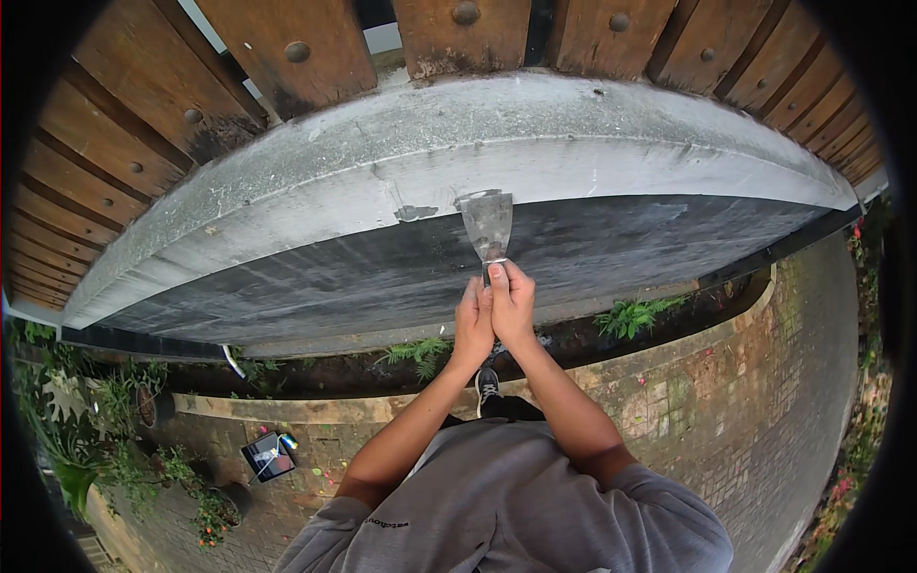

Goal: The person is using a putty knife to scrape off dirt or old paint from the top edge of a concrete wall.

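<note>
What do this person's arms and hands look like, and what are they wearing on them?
The left hand and right hand are bare, without gloves. No watch shows. Short gray sleeves leave the forearms uncovered; dark lettering sits near the left one.

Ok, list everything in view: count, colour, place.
Wall: 1, white over dark grey, ahead
Scraper: 1, grey, before wall
Slats: many, brown, above wall
Bed: 1, dark, wall's foot
Ferns: at least 2, green, in bed
Paving: 1, brownish, lower half
Tray: 1, black, on paving, left
Potted plants: at least 2, green, left
Shirt: 1, grey, bottom centre
Shoe: 1, dark and white, lower centre
Left hand: 1, bare, on scraper
Right hand: 1, bare, on scraper
</note>
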Available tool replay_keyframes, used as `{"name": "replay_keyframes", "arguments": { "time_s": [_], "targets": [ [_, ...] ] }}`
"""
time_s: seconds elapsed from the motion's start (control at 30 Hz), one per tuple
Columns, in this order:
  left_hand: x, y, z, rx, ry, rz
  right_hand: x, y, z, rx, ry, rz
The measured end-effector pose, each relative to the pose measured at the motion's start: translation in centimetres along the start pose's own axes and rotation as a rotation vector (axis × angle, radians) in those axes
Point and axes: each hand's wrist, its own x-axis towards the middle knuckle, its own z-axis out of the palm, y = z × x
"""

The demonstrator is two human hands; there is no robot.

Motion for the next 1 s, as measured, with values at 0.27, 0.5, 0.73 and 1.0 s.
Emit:
{"name": "replay_keyframes", "arguments": {
  "time_s": [0.27, 0.5, 0.73, 1.0],
  "targets": [
    [1.2, -2.1, -1.0, -0.458, -0.165, -0.096, -0.8, 1.0, -0.9, -0.069, -0.035, -0.043],
    [6.0, 5.3, 0.4, -0.368, -0.25, -0.177, -0.1, 0.5, -0.7, -0.205, -0.026, -0.032],
    [5.8, 4.9, 0.5, -0.54, -0.213, -0.097, 0.4, 0.8, -0.6, -0.164, -0.009, -0.197],
    [6.6, 4.2, 0.9, -0.518, -0.22, -0.094, 0.8, 0.6, -0.4, -0.082, 0.053, -0.115]
  ]
}}
